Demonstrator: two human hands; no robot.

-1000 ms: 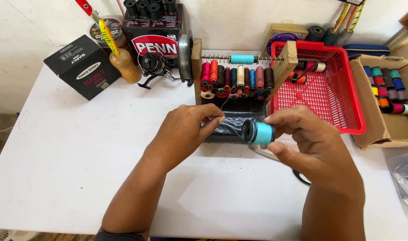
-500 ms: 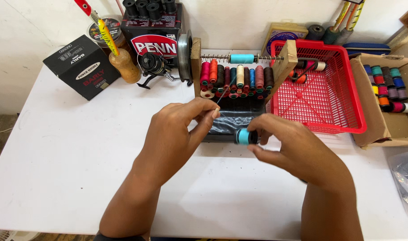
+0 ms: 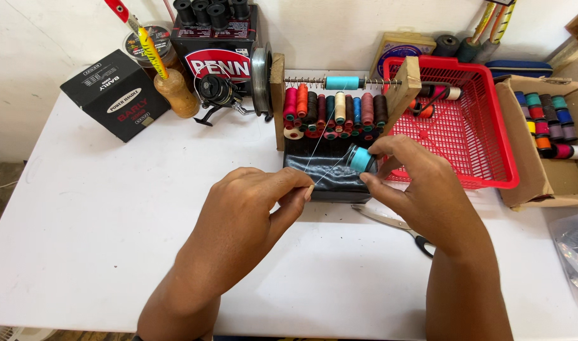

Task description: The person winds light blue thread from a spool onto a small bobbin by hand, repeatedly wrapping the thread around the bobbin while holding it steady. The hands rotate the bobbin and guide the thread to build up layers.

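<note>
Small turquoise spool (image 3: 361, 159), apparently trailing thin thread.

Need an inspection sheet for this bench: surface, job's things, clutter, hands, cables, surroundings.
Surface: white table, mostly bare in front.
Job's things: turquoise spool with thin thread running to the left hand; wooden spool rack behind.
Clutter: scissors, red basket, cardboard box of spools, black box, fishing reel.
Hands: left hand pinches the thread; right hand grips the spool.
Cables: nothing seen.
Surroundings: white wall behind the table.
</note>
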